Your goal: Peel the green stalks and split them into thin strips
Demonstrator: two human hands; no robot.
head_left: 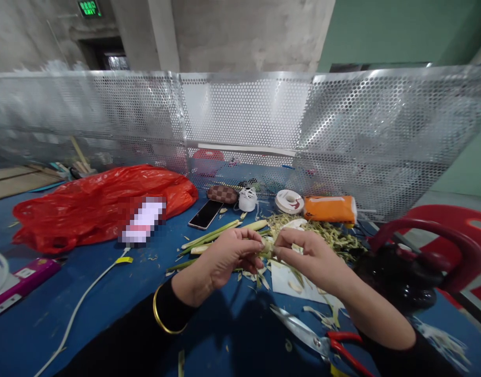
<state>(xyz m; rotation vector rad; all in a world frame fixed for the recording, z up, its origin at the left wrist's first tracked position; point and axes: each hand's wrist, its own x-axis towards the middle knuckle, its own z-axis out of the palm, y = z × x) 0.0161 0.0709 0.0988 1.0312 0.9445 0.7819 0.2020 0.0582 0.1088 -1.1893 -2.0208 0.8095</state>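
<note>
Both hands meet near the middle of the blue table, just above it. My left hand (226, 259) is closed, its thumb and fingers pinching one side of a small pale green plant piece (268, 248). From the other side my right hand (309, 256) pinches the same piece, partly covering it. Several green stalks (212, 234) lie behind my left hand. Shredded plant strips (334, 238) are heaped behind my right hand. A sheet of white paper (281, 283) with scraps on it lies under the right hand. Nearer me rest scissors (303, 330) with red handles, their blades pointing left.
A red plastic bag (94, 204) and a lit phone (144, 220) on a white cable lie left. At the back are a dark phone (205, 214), a checked case (222, 194), a ribbon roll (289, 201) and an orange packet (330, 209). A dark kettle (401, 277) stands right.
</note>
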